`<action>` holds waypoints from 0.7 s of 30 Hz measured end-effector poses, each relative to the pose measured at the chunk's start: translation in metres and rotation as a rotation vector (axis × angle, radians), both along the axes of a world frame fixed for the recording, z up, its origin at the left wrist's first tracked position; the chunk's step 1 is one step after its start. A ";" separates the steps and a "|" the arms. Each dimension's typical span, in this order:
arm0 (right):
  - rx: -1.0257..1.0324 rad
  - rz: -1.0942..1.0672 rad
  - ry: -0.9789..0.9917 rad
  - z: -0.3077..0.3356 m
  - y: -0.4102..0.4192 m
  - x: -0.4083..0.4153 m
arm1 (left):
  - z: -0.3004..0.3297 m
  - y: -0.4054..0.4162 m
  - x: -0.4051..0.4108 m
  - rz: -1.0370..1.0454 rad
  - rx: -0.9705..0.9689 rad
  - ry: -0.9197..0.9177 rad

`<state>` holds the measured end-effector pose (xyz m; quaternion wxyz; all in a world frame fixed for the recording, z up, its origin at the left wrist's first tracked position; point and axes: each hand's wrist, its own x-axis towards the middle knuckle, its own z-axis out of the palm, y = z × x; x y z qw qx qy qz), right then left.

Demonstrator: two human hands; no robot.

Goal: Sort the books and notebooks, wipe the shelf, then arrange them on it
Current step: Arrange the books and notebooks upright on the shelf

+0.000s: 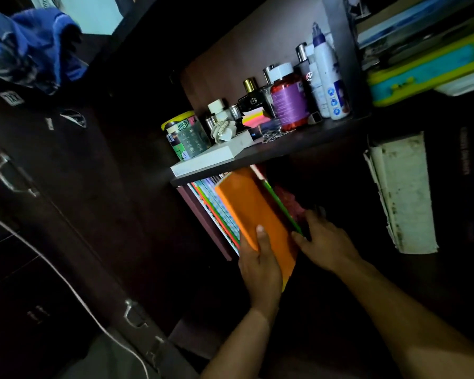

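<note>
The orange notebook [253, 214] stands half out of the lower shelf [203, 222], long axis running far-left. The left hand [260, 265] grips its near end; the right hand [324, 242], apparently open-fingered, steadies the green-edged book [283, 209] just right.

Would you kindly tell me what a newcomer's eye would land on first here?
The bright orange book at centre, gripped by the left hand in the lower shelf. The right hand touches the green-edged book beside it. Above, a red pill bottle with a purple label stands among toiletries.
</note>
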<state>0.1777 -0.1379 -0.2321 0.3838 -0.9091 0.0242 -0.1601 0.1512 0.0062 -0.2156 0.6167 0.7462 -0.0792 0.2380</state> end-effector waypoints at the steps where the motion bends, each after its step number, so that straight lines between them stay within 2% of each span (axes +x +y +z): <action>1: -0.006 0.017 -0.007 0.000 0.001 0.001 | 0.001 -0.003 0.008 0.015 0.080 -0.012; 3: 0.017 0.037 -0.026 -0.002 0.001 0.003 | -0.002 -0.004 0.015 0.034 0.206 0.002; 8: 0.061 0.124 -0.070 -0.009 0.004 0.009 | -0.027 0.014 0.012 -0.058 0.308 -0.013; 11: 0.023 0.147 -0.065 -0.009 0.001 0.011 | -0.028 0.011 0.024 -0.084 0.263 -0.091; 15: 0.064 0.158 -0.052 -0.013 0.002 0.012 | -0.037 0.014 0.037 -0.135 0.203 -0.030; 21: 0.073 0.190 -0.089 -0.025 0.002 0.017 | -0.044 0.007 0.057 -0.015 0.213 0.092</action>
